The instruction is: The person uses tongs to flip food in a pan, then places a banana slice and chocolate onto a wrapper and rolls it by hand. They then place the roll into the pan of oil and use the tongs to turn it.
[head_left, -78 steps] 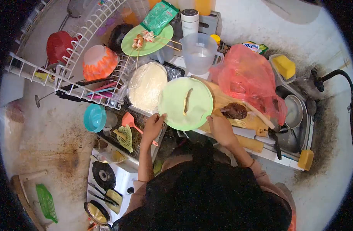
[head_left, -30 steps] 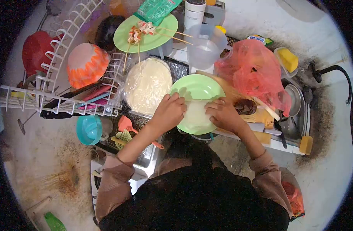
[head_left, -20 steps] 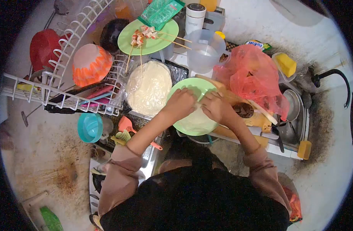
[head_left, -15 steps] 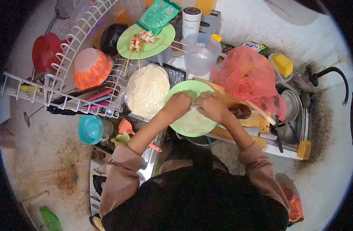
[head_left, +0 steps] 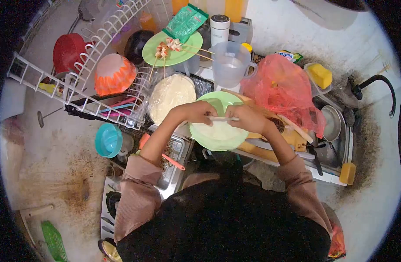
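Note:
In front of me is a light green plate (head_left: 218,145) with a thin, pale spring roll wrapper (head_left: 216,131) lying across it. My left hand (head_left: 199,112) pinches the wrapper's far edge from one side. From the other side my right hand (head_left: 244,118) grips the same edge, which is lifted into a narrow folded or rolled band between the fingers. Left of the plate lies a stack of round wrappers (head_left: 171,97) with clear plastic. Skewered red-and-white pieces (head_left: 162,50) rest on a second green plate (head_left: 151,46) behind it.
A white dish rack (head_left: 82,102) with an orange bowl (head_left: 115,78) stands left. Behind the plate is a clear jug (head_left: 230,65). Rightward are a red plastic bag (head_left: 277,83), a knife (head_left: 315,159) and the sink (head_left: 338,148) with a black tap (head_left: 386,81).
Both hands have raised the wrapper's edge, and a pale band now shows between them. The whole view has shifted slightly.

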{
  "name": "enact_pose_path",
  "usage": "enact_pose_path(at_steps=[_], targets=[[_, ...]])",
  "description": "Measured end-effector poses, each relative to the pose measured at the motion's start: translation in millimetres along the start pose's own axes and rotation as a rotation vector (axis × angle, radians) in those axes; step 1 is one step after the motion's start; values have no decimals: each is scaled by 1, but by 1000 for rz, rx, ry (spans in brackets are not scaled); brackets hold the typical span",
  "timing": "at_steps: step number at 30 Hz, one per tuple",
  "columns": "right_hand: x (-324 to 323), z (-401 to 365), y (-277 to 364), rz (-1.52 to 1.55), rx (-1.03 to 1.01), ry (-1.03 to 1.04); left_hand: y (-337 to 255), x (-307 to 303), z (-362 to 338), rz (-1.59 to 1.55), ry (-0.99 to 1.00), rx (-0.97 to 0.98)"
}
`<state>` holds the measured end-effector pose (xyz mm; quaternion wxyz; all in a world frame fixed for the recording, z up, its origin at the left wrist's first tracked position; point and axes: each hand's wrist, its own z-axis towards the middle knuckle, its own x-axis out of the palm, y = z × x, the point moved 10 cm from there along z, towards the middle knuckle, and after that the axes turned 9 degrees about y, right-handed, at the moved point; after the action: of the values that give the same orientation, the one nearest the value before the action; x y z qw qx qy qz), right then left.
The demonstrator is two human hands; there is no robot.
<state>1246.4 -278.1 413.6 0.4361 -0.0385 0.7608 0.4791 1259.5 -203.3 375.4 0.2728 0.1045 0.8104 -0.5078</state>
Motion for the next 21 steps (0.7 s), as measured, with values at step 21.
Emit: enact_pose_path(at_steps=[21], targets=[[8, -3, 12, 286, -85, 139, -6, 23, 6, -359, 184, -115]])
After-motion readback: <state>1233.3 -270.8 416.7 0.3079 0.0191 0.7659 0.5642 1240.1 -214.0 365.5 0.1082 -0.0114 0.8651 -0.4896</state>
